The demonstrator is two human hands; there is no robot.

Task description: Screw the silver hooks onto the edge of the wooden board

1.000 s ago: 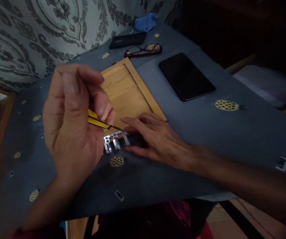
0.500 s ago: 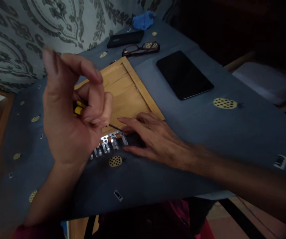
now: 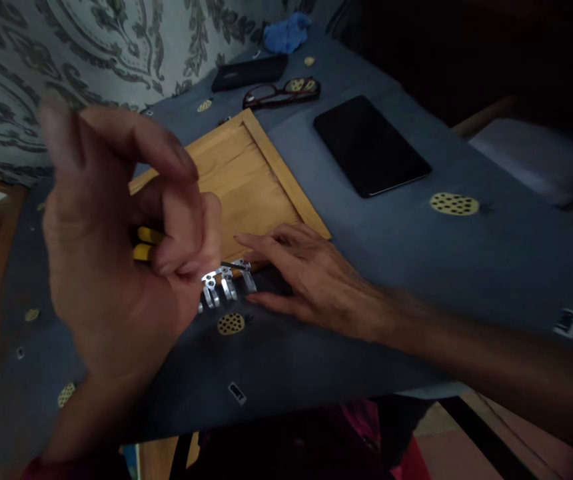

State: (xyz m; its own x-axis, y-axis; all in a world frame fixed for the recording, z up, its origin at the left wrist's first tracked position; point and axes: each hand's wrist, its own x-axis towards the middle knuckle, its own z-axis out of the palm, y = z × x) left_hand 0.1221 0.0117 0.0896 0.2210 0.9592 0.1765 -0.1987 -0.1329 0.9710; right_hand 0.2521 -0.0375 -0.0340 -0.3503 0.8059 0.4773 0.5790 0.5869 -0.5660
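Note:
My left hand (image 3: 126,247) is raised at the left, fingers curled around a screwdriver (image 3: 144,252) with a yellow and dark handle. Its thin dark shaft reaches right to the screw area at the right end of a silver metal hook rail (image 3: 210,281). The rail lies along the near edge of a framed wooden board (image 3: 256,180), its curved hooks pointing towards me. My left hand hides the rail's left part. My right hand (image 3: 316,283) rests at the board's near right corner, thumb and forefinger spread apart on either side of the rail's end.
A black tablet (image 3: 371,147) lies to the right of the board. Glasses (image 3: 281,95), a dark phone-like case (image 3: 250,73) and a crumpled blue cloth (image 3: 286,33) are behind it. A blue pineapple-print cloth (image 3: 366,247) covers the table. A patterned curtain (image 3: 116,47) hangs behind.
My left hand has moved left and nearer to the camera, with the screwdriver lying at a flatter angle. My right hand and the board stay nearly where they were.

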